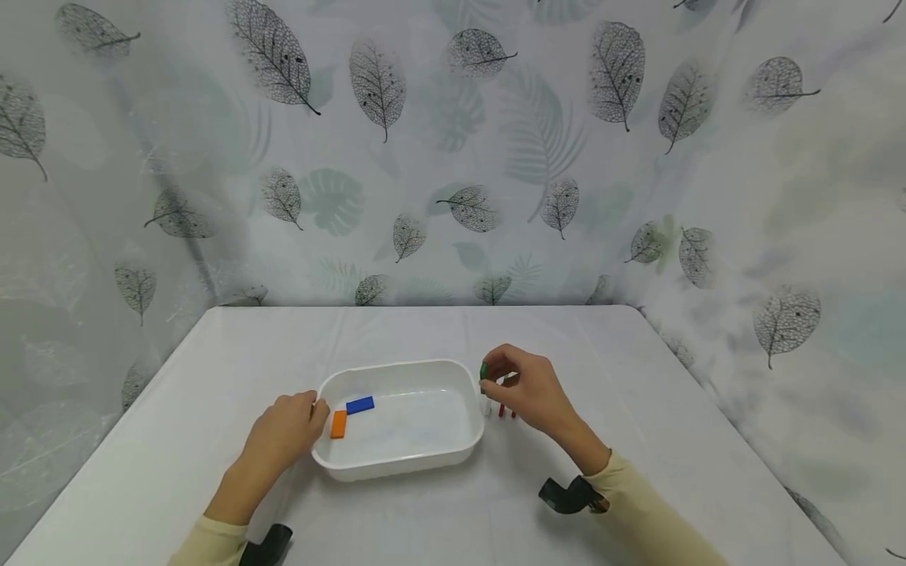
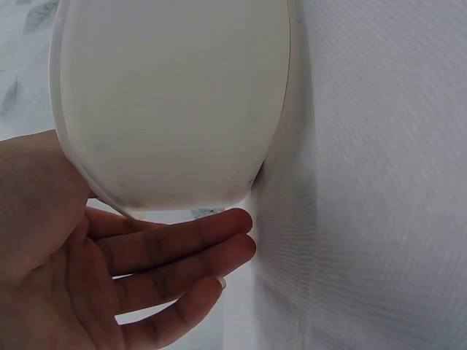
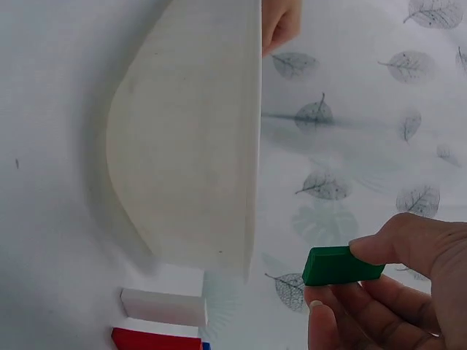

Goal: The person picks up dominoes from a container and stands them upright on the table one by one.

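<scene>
A white plastic basin [image 1: 403, 464] stands on the table, with an orange block [image 1: 338, 424] and a blue block [image 1: 360, 405] inside near its left end. My left hand [image 1: 286, 428] holds the basin's left rim, and in the left wrist view its other fingers [image 2: 175, 244] extend along the outside of the basin wall. Just beyond the right rim, my right hand [image 1: 520, 385] pinches a green block [image 3: 341, 265] between thumb and fingers, raised off the table. Below that hand stand a white block [image 3: 164, 306] and red blocks [image 1: 502, 410], partly hidden by it in the head view.
A white cloth covers the table [image 1: 396, 519]. Leaf-printed curtains [image 1: 425, 157] enclose the back and both sides. Black wrist devices [image 1: 566, 495] sit at both sleeves. A sliver of blue [image 3: 206, 346] shows beside the red block in the right wrist view.
</scene>
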The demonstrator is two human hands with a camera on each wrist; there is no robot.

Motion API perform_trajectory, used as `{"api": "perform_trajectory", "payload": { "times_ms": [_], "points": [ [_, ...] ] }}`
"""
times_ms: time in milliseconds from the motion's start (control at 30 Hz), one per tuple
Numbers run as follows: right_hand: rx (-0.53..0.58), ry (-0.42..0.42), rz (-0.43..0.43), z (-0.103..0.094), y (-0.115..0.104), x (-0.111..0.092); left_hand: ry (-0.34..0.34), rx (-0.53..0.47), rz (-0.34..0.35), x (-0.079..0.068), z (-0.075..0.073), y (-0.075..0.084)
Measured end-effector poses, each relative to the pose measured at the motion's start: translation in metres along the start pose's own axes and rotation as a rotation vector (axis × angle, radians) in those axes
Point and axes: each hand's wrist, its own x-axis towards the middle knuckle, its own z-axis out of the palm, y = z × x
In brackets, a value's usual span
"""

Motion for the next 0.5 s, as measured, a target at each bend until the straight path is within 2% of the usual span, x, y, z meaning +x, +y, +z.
{"api": "perform_trajectory", "payload": {
  "times_ms": [500],
  "points": [
    [-0.042,0.035,0.087,-0.022,0.024,-0.016,-0.008,0.003,-0.005,0.000,-0.001,-0.001]
  ]
}}
